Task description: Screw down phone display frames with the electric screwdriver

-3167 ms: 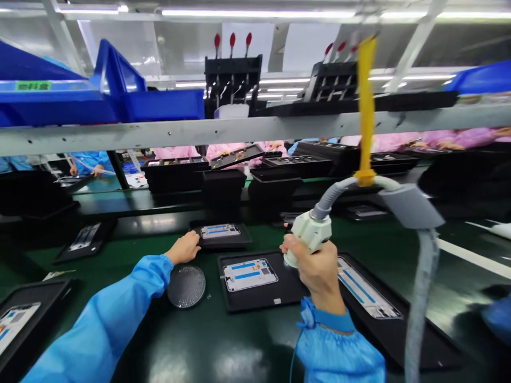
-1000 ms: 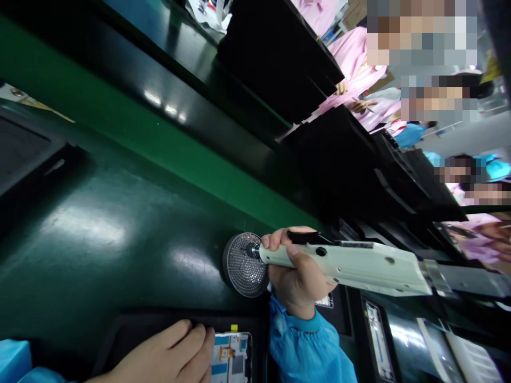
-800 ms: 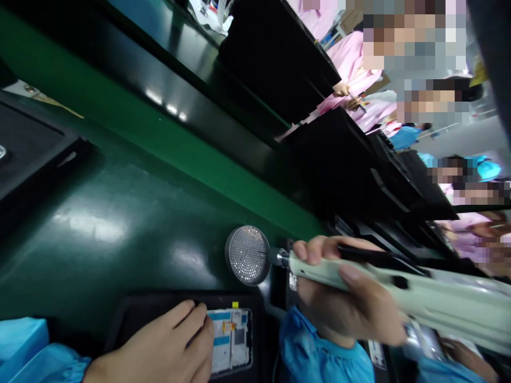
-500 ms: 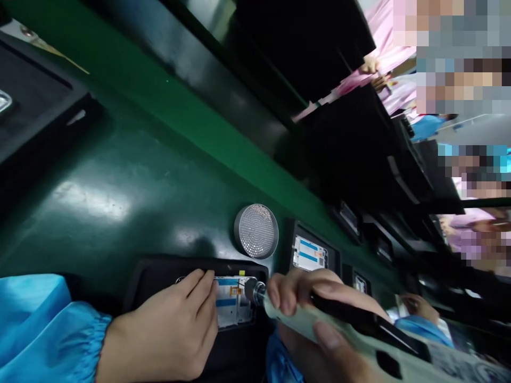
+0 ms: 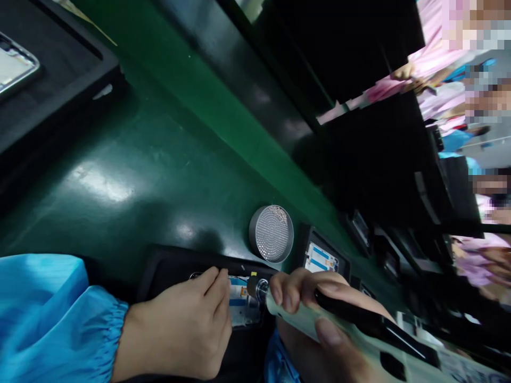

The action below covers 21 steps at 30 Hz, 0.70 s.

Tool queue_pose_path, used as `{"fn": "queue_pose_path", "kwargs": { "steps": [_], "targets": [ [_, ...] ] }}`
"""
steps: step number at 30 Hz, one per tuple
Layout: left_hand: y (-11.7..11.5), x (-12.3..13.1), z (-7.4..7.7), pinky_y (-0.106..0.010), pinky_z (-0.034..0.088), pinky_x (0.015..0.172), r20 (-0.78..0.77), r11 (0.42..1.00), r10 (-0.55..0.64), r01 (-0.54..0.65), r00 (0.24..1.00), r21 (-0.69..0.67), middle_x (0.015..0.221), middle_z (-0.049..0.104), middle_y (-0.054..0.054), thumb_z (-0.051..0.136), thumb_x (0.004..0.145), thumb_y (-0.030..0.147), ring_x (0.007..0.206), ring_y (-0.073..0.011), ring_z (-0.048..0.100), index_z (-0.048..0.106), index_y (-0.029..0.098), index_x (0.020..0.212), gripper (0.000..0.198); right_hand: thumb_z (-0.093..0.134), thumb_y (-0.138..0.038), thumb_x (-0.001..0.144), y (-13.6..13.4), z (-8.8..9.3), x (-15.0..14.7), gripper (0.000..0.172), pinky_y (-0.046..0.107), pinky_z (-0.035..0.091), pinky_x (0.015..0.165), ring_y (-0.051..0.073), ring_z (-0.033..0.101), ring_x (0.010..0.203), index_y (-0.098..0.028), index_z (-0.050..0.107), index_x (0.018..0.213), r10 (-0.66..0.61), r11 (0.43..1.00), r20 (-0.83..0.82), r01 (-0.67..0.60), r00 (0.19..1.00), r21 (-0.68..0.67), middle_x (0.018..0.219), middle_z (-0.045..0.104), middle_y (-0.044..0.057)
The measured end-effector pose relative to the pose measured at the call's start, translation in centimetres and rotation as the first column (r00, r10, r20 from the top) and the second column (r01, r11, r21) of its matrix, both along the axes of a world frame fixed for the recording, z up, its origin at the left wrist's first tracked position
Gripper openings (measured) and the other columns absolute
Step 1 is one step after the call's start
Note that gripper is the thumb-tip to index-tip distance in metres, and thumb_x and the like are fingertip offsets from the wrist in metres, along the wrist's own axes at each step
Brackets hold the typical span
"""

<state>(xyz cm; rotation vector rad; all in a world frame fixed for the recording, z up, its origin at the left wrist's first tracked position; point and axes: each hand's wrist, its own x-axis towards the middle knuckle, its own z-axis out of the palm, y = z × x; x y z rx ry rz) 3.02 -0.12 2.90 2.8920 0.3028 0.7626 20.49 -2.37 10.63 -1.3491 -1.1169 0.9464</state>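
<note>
My right hand (image 5: 303, 290) is wrapped round a pale electric screwdriver (image 5: 293, 319) with a black lever along its side. The screwdriver's nose end covers part of an opened phone (image 5: 243, 316), whose inside shows blue strips and an orange flex piece. Whether the bit touches a screw is hidden. My left hand (image 5: 187, 324) lies over the phone's left part, fingers bent and pressed together at its upper edge. Under the phone is a black tray (image 5: 167, 263). Just beyond it stands a round grey dish (image 5: 271, 234) with a dotted plate and small bits, apparently screws.
Another opened phone (image 5: 319, 258) lies in a black tray to the right. At the upper left, a dark tray (image 5: 72, 69) carries a phone (image 5: 16, 61). A green ledge (image 5: 223, 122) runs along the green bench (image 5: 120, 213). People in pink (image 5: 431, 32) work in the background.
The view has shifted, so the bench items appear farther right. The screwdriver's nose has moved a little left over the phone. Both hands keep their hold.
</note>
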Motion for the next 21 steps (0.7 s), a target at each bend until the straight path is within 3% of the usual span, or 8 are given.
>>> {"fn": "queue_pose_path", "kwargs": {
  "steps": [8,21],
  "targets": [
    [-0.01,0.11,-0.03,-0.048,0.056,0.081,-0.012,1.000,0.011,-0.011,1.000,0.003,0.102,0.075,-0.018,0.055,0.088,0.020,0.100,-0.0359,0.070,0.073,0.007,0.098,0.025,0.070,-0.024,0.083,-0.29,-0.63,-0.18,0.021,0.034,0.051,0.059,0.014,0.056,0.065,-0.026,0.071,0.103,-0.022,1.000,-0.022,0.023,1.000,0.020,0.073,0.054,0.000],
    [-0.16,0.18,-0.11,-0.049,0.055,0.082,-0.003,1.000,0.014,-0.014,1.000,-0.007,0.103,0.075,-0.020,0.057,0.088,0.022,0.100,-0.0349,0.070,0.073,0.005,0.099,0.025,0.074,-0.026,0.079,-0.21,-0.28,0.34,0.020,0.035,0.053,0.061,0.015,0.058,0.067,-0.027,0.072,0.099,0.013,0.998,-0.014,-0.014,1.000,-0.056,0.074,0.056,-0.001]
  ]
}}
